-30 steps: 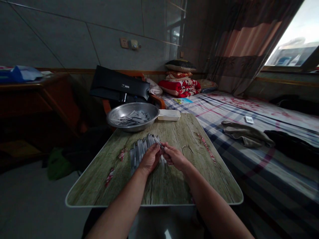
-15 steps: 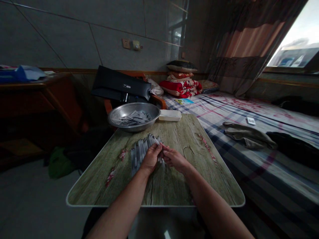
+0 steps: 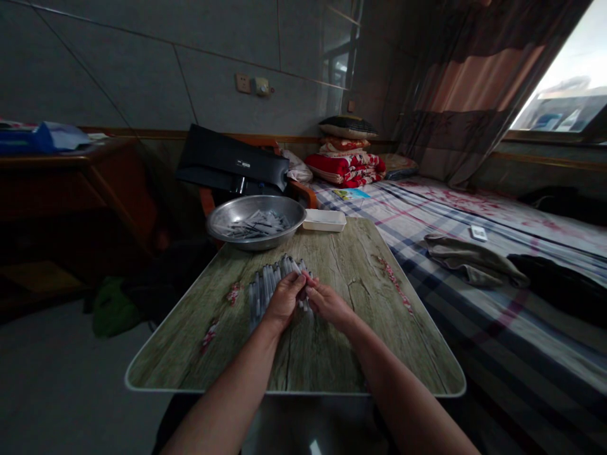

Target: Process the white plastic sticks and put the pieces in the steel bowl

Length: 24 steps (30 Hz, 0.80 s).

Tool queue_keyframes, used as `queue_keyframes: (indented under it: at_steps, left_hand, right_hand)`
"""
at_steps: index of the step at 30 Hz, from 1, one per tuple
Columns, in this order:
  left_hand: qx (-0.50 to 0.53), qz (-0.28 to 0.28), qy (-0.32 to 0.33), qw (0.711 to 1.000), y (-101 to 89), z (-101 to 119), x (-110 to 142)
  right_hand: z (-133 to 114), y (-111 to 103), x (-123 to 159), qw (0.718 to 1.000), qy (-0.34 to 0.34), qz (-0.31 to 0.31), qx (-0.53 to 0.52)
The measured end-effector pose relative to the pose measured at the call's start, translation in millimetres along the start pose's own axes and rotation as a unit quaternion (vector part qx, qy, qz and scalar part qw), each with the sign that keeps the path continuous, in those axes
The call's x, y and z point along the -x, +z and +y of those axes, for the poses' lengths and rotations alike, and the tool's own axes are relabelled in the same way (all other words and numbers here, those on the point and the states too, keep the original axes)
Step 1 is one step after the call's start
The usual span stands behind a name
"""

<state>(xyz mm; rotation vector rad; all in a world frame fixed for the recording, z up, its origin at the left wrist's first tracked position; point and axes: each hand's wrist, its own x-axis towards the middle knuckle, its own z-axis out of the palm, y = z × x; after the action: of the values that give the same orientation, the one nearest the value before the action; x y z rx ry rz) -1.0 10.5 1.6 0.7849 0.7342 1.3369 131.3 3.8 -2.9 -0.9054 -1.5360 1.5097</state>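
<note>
My left hand and my right hand meet at the middle of a small wood-patterned table. Both have their fingers curled and pinched together on a thin grey stick-like piece at the right end of a row of similar grey pieces lying side by side on the table. The left hand rests over the row's near end. A metal bowl holding several more grey pieces stands at the table's far left corner.
A white shallow tray sits beside the bowl. A bed with a checked sheet, folded clothes and stacked bedding lies to the right. A black monitor leans behind the table, a wooden desk at left.
The hands have sunk slightly toward the row of pieces and drawn a little closer together; the view has shifted slightly. Otherwise nothing has moved.
</note>
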Motion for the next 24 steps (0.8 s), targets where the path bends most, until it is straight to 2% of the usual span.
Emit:
queue_keyframes:
  at_steps: [4, 6, 8, 10, 12, 14, 16, 22, 24]
  left_hand:
    - [0.050, 0.038, 0.022, 0.998, -5.1, 3.8, -3.9]
    - [0.071, 0.065, 0.034, 0.995, -7.4, 7.8, -5.0]
    - [0.084, 0.081, 0.016, 0.993, -8.8, 11.9, -4.3]
    - [0.092, 0.045, -0.021, 0.994, -8.9, 15.1, -1.6]
    - [0.087, -0.037, -0.058, 0.994, -8.3, 16.7, 2.4]
    - [0.069, -0.117, -0.102, 0.985, -8.7, 16.7, 6.3]
    - [0.060, -0.158, -0.140, 0.976, -10.7, 15.6, 8.5]
    - [0.087, -0.188, -0.178, 0.962, -16.9, 14.1, 7.7]
    - [0.101, -0.181, -0.170, 0.963, -15.1, 14.8, 7.6]
  right_hand:
    - [-0.8, -2.5, -1.8, 1.000, 0.008, -0.006, 0.010]
    - [-4.2, -6.0, -2.3, 0.999, 0.028, 0.035, 0.006]
    - [-8.4, -9.9, -2.6, 0.994, 0.046, 0.091, -0.028]
    - [-12.6, -13.1, -2.5, 0.985, 0.048, 0.139, -0.087]
    - [-15.8, -14.8, -2.3, 0.976, 0.043, 0.165, -0.139]
    - [-16.8, -15.2, -2.2, 0.971, 0.045, 0.168, -0.166]
    - [-15.2, -14.8, -2.3, 0.971, 0.056, 0.159, -0.166]
    - [-8.8, -13.2, -2.1, 0.986, 0.077, 0.092, -0.117]
    - [-10.9, -13.8, -1.7, 0.983, 0.087, 0.097, -0.132]
